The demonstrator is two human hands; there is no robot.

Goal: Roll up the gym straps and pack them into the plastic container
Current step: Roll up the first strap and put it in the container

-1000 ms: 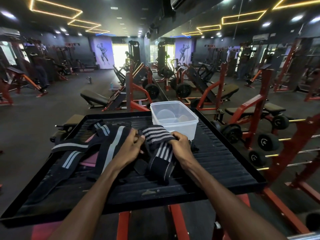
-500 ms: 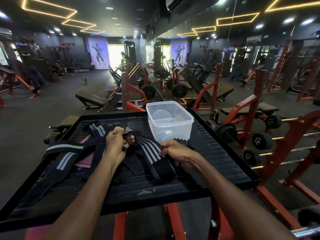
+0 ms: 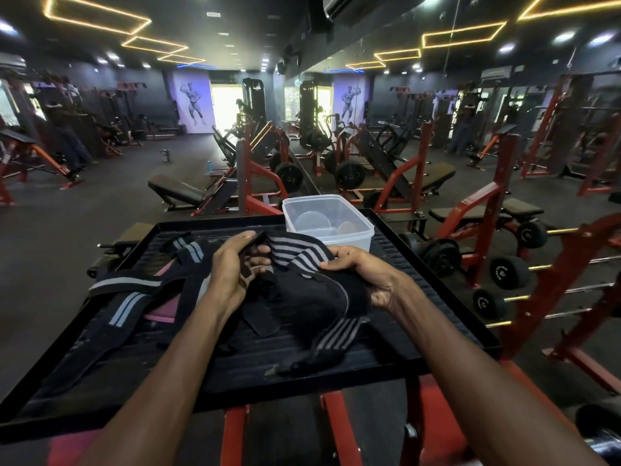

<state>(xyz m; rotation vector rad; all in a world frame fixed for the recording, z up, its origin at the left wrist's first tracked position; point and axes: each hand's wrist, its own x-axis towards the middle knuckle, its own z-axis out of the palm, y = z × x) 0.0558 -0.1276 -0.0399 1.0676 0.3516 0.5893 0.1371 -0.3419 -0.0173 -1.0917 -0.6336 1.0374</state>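
Strap (image 3: 295,255), black with grey stripes, is lifted just off the tabletop (image 3: 403,334) near its middle, spanning both hands with its loose tail (image 3: 331,338) trailing toward the near edge. The left hand (image 3: 232,270) pinches one end between thumb and curled fingers; the right hand (image 3: 361,270) has its grip closed round the bunched dark part of the same strap. The clear container (image 3: 327,222) stands at the far edge, right of centre, just behind the hands; it looks to hold no straps yet, though faint round shapes show through its bottom. More straps (image 3: 134,297) lie in a tangle across the left half of the tabletop, over something pink (image 3: 164,311).

The step in hand looks like finding the end and starting the roll. To do it well, the strap probably needs pulling flat first, since it is twisted and folded between the hands. Starting from the pinched end, a tight first turn would matter most; the right hand could then feed the length under light tension so the edges stay aligned. A slack roll would likely spring open in the container.
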